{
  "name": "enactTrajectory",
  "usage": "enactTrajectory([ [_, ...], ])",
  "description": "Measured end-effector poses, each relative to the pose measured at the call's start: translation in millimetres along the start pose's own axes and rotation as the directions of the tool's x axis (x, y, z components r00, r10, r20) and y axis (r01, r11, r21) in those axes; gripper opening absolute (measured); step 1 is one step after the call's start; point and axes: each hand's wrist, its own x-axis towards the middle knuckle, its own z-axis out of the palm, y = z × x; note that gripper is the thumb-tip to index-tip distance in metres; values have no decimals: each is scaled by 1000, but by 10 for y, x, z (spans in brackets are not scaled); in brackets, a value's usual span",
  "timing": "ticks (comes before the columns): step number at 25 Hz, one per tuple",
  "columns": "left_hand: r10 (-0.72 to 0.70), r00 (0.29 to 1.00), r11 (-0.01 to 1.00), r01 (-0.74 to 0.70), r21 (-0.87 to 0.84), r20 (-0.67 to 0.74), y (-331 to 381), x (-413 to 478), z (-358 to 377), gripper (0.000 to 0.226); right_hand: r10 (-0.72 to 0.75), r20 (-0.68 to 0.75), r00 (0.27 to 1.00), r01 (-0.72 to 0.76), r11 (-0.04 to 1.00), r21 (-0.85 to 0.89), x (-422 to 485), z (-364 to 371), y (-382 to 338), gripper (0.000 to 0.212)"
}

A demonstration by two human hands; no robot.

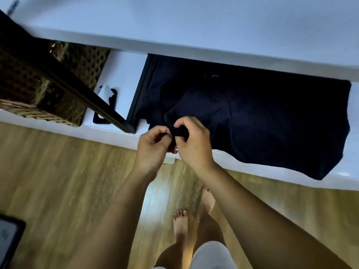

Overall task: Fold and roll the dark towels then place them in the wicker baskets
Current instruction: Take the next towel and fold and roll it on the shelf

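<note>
Looked straight down from the head camera onto a white shelf (pixel 120 74) and wooden floor (pixel 58 171). Pinched a small bunched corner of the dark towel (pixel 252 117) with the left hand (pixel 153 144), thumb against forefinger, the other fingers curled into the palm. Gripped the same bunch with the right hand (pixel 194 146), fingers curled round the fabric and thumb pressed on top, knuckles touching the left hand right at the shelf's near edge. Found the rest of the towel lying mostly flat across the shelf, creased near the hands, tucked under an upper white ledge at the far side and drooping over the near edge at the right. Spotted a wicker basket (pixel 38 84) well to the left on the same shelf, apart from the towel; could not tell what lay inside, too dark. Saw a black bar (pixel 77 84) crossing diagonally in front of the basket, down to the shelf edge just left of the hands. Noted a black phone (pixel 108 105) flat on the shelf between basket and towel, something white on top of it, partly hidden by the bar. Caught a bare foot (pixel 180 224) on the floor below the forearms, pale shorts (pixel 209 255) at the bottom, and a dark-framed screen (pixel 9 235) in the lower left corner.
</note>
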Motion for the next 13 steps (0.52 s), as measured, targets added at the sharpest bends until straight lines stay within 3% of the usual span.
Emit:
enactTrajectory([
  [4,-135,990,980,138,-142,29,27,-229,-28,27,-53,58,997,50,998,46,-333,-68,-98,26],
  [7,-119,992,986,124,-113,48,-27,-283,-20,29,157,80,984,-167,976,142,-315,-130,-93,19],
  [9,-127,990,987,132,-88,62,-67,-279,-13,30,240,156,958,-253,965,72,-249,-167,-73,27],
  [13,-131,985,983,144,-113,116,-171,-318,-33,27,118,155,981,-109,992,-69,-155,-243,-19,13],
])
